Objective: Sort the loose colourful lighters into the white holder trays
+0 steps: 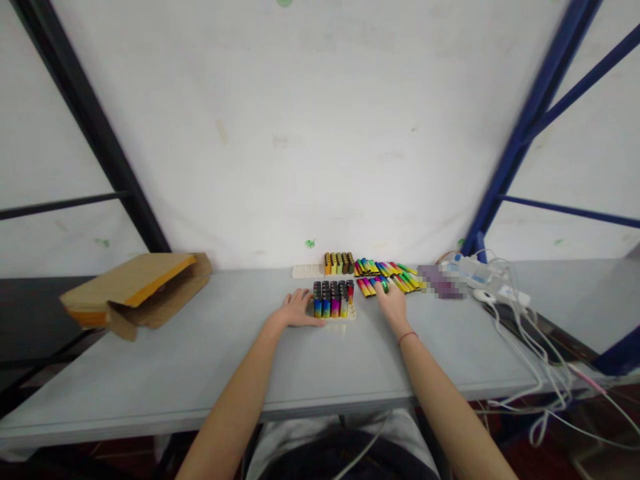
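At the far left of the grey table (200, 360) an opened cardboard box (135, 287) was seen lying on its side. The left hand (299, 310) was laid flat and unclenched, fingers spread, against the left edge of the near tray (353, 313), in which upright lighters (333, 299) were stood in rows. Behind it a far tray (308, 271) was set, with only its right part occupied by lighters. Further right the loose lighters (387, 273) were heaped, and the right hand (393, 300) was stretched onto their near edge. Whether a lighter was pinched could not be told, the fingertips being too small to make out. The step was judged to be the picking of one lighter from the heap while the tray was steadied. For that, a single lighter would need to be parted from its neighbours and turned upright. At the far right a power strip (480, 273) and white cables (520, 347) were laid.
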A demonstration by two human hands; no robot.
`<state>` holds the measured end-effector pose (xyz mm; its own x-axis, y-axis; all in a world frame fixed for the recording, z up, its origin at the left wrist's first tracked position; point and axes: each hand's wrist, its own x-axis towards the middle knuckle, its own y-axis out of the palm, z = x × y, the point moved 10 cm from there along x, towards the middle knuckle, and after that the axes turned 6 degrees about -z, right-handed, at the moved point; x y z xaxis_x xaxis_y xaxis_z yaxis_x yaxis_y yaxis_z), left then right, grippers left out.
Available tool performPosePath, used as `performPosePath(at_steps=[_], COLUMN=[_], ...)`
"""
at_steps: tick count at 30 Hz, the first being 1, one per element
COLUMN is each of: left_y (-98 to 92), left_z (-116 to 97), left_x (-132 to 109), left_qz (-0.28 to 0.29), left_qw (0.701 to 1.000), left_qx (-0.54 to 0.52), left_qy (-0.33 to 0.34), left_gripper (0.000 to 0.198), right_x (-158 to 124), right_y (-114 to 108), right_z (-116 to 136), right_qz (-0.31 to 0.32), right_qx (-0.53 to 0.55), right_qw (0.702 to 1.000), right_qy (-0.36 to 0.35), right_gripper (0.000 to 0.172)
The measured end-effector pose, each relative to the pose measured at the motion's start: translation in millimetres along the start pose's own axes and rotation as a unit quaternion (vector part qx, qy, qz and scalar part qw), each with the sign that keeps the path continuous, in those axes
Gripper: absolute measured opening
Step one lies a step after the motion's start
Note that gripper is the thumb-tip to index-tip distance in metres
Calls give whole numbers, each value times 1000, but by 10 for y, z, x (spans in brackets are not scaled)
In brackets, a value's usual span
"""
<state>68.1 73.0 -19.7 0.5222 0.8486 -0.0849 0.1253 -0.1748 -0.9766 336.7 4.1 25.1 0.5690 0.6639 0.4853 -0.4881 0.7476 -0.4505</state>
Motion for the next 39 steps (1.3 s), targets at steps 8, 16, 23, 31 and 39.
performPosePath(at_steps=[8, 16, 23, 31, 39], left_y=[-21, -19, -24, -10, -17], left_z=[-19, -12, -17, 7, 2], left_x=[-23, -19, -25, -8, -15], left_qz=[1, -4, -1, -6, -9], left_qw=[1000, 1000, 1000, 1000, 1000], left_qx=[1, -3, -5, -5, -12], left_qy=[2, 4, 1, -1, -3], left_gripper=[109, 108, 109, 108, 110], right_x=[-69, -105, -141, -191, -229], right_y=[228, 212, 308, 306, 376], right_z=[150, 395, 386, 471, 480], right_qz=[82, 120, 198, 176, 185], right_qx=[128, 212, 254, 333, 327], right_qw=[987, 964, 944, 925, 925], right_qy=[-57, -108, -69, -47, -65], right_gripper=[43, 41, 46, 37, 31])
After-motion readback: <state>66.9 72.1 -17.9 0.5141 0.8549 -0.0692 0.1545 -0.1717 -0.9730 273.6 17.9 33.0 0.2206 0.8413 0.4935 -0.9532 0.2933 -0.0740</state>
